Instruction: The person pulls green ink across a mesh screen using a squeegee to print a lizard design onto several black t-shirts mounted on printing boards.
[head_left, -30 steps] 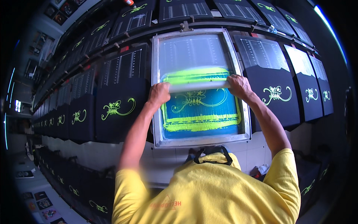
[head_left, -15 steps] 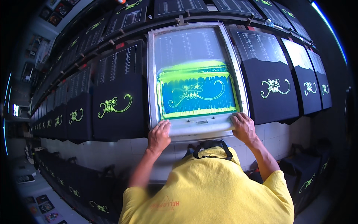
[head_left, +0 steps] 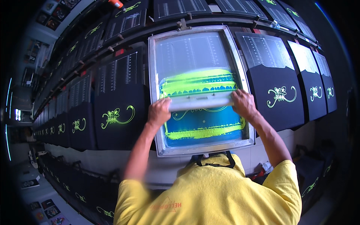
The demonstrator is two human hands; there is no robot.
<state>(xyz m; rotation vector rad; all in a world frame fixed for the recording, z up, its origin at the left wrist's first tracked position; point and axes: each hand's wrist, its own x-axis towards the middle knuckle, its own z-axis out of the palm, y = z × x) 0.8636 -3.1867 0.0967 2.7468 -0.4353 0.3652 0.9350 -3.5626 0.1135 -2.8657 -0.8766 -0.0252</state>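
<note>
A long, pale squeegee (head_left: 202, 102) with a smooth, rounded bar lies crosswise over the mesh of a screen-printing frame (head_left: 206, 148), about midway down it. The left hand (head_left: 159, 111) is closed around its left end, fingers curled over the bar; the right hand (head_left: 244, 104) grips the other end the same way. Thick, glossy neon yellow-green ink (head_left: 202, 75) lies in streaky, scalloped bands above the bar, with a ragged strip below on the blue stencil (head_left: 187, 122). The frame is dull, scuffed metal, rectangular, with greyish translucent mesh at the top. On either side, matte black cloth (head_left: 285, 78) bearing curling yellow-green line motifs covers the lower parts of flat boards (head_left: 262, 48) with ruled white scales.
</note>
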